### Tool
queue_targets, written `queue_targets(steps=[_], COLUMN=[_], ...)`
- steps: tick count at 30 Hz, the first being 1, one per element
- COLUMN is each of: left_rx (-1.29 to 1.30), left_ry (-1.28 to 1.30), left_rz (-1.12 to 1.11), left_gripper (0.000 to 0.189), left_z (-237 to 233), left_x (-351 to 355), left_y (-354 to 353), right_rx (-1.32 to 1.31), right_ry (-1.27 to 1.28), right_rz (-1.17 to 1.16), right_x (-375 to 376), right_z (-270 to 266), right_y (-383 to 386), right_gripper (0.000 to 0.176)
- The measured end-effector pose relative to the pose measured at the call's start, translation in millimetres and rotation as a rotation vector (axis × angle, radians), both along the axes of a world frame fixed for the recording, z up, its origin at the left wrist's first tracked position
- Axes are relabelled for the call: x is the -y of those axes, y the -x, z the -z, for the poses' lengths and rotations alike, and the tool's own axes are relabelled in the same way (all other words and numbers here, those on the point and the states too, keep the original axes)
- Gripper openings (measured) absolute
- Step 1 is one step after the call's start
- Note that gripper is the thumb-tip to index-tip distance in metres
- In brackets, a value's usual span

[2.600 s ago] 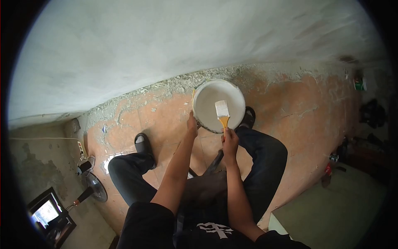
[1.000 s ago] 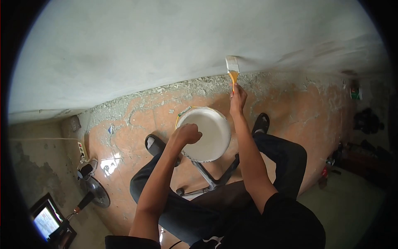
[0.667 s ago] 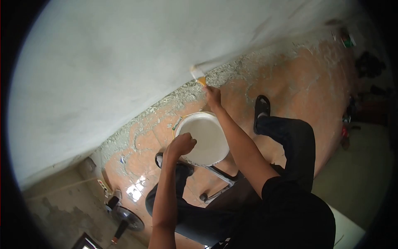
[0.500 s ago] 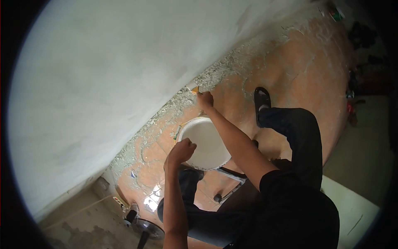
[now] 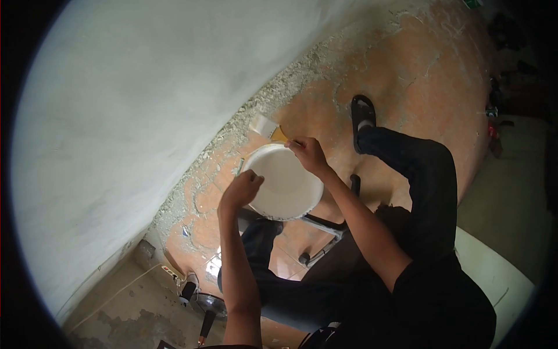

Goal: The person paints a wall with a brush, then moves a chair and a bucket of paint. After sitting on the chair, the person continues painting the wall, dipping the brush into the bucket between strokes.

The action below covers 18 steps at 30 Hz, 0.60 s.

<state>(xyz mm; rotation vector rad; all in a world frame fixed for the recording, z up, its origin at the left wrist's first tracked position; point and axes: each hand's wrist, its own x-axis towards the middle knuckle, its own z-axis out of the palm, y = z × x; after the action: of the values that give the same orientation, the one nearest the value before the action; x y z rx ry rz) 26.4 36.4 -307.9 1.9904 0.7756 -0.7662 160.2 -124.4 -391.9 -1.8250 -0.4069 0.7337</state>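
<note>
My right hand (image 5: 308,155) grips the yellow handle of a paintbrush (image 5: 268,128) whose white bristles point toward the foot of the pale wall (image 5: 145,99). The brush sits just above the far rim of a white paint bucket (image 5: 285,183). My left hand (image 5: 241,189) is closed on the bucket's near-left rim. The bucket rests between my knees, over the legs of a wheeled chair (image 5: 322,232).
Crumbled plaster debris (image 5: 256,107) lines the wall's base on the orange tiled floor (image 5: 407,64). My sandalled foot (image 5: 362,113) lies to the right. A standing fan base (image 5: 206,305) and a power strip (image 5: 171,273) lie lower left. Clutter sits at the far right edge.
My right hand has drawn the brush down from the wall to just above the bucket's rim. My left hand stays on the bucket. The view has tilted further.
</note>
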Motion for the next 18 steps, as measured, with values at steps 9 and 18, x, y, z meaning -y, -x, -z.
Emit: queue_targets(steps=[9,18], left_rx=[-0.089,-0.024], left_ry=[-0.063,-0.053], left_rz=[-0.072,-0.066], left_gripper=[0.039,0.038], left_z=[5.3,-5.7], left_x=[-9.2,-9.4], left_y=[17.8,-3.2], right_rx=[0.013,-0.013], right_ry=[0.812,0.924], right_rz=[-0.609,-0.708], right_x=[37.6,7.7], right_z=[52.5,91.1], right_y=[64.2,76.3], right_gripper=[0.030,0.024])
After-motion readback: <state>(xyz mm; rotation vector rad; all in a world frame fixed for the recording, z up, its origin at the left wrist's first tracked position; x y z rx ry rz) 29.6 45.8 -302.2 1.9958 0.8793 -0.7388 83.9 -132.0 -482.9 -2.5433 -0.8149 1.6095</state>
